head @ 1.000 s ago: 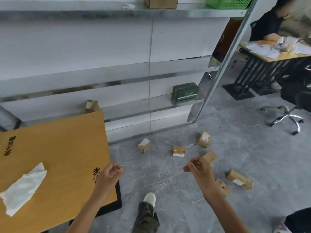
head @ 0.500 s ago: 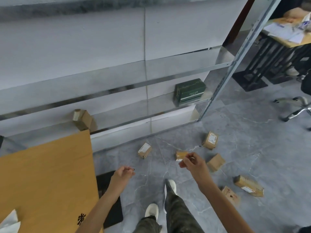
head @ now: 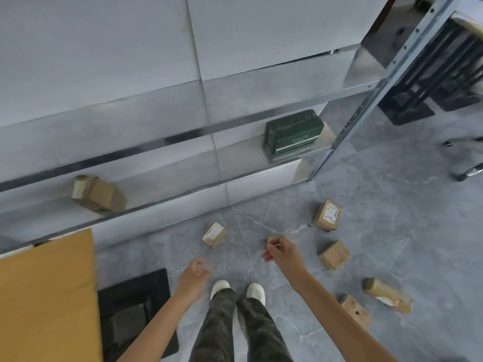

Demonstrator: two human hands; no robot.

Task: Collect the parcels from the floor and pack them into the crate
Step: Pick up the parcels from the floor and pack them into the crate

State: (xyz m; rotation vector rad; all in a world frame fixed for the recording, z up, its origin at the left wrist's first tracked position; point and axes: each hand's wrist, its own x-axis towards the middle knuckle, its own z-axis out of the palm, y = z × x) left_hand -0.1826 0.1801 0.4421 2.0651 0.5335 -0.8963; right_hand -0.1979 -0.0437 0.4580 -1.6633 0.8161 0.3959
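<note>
Several small brown cardboard parcels lie scattered on the grey floor: one with a white label [head: 214, 234], one further right [head: 327, 215], a plain one [head: 334, 255], a long one [head: 388, 295] and one near my right forearm [head: 355, 310]. My right hand [head: 281, 253] hangs with loosely curled fingers over another parcel [head: 269, 240], hiding most of it; I cannot tell whether it touches it. My left hand [head: 194, 275] hangs empty, fingers relaxed, above the floor in front of my shoes. A black crate-like container [head: 133, 309] sits on the floor partly under the table.
A wooden table [head: 47, 296] fills the lower left. A metal shelf rack [head: 347, 126] runs along the wall, with a green box [head: 294, 135] and a cardboard parcel [head: 98, 194] on its low shelf. A chair base [head: 467, 171] and desk legs [head: 428, 82] stand at right.
I have stepped forward and tilted my view down; the table has slid to the lower left. Both hands have dropped toward the floor, the right one now over a parcel.
</note>
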